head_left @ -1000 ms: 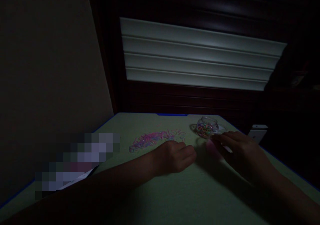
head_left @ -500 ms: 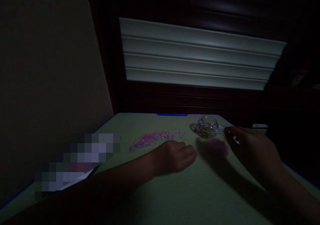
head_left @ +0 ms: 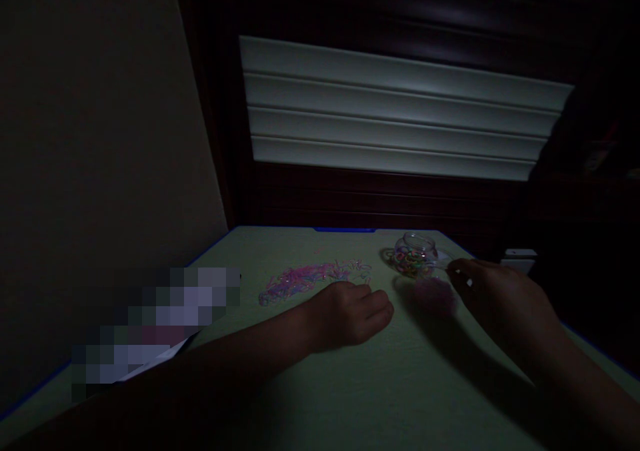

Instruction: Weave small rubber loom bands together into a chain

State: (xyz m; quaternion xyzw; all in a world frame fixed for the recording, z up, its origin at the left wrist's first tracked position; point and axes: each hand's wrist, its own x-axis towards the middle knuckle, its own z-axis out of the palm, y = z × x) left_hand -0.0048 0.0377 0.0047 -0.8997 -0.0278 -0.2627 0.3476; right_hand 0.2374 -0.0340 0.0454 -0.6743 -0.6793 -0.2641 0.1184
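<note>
My right hand (head_left: pixel 500 294) pinches the top of a clear plastic bag (head_left: pixel 434 294) that hangs blurred above the table, with a pink mass inside. Just behind the bag stands a round glass jar (head_left: pixel 416 254) with an open mouth, partly filled with multicoloured rubber bands. My left hand (head_left: pixel 350 314) is closed, its fingers curled down near the table; whatever they may hold is hidden. Beyond that hand lies a loose, long pile of pink and purple rubber bands (head_left: pixel 310 277), its near edge partly covered by the hand.
The pale table (head_left: pixel 320 397) has a blue edge. At the left lies a flat, pixelated object (head_left: pixel 165 324). A wall rises on the left, and dark wood with pale slats (head_left: pixel 400 111) stands behind the table. A small white object (head_left: pixel 520 261) is beyond the right edge.
The bag below my right hand has shifted slightly and its pink contents look more spread and blurred. My right hand has moved down very slightly; my left hand has hardly moved.
</note>
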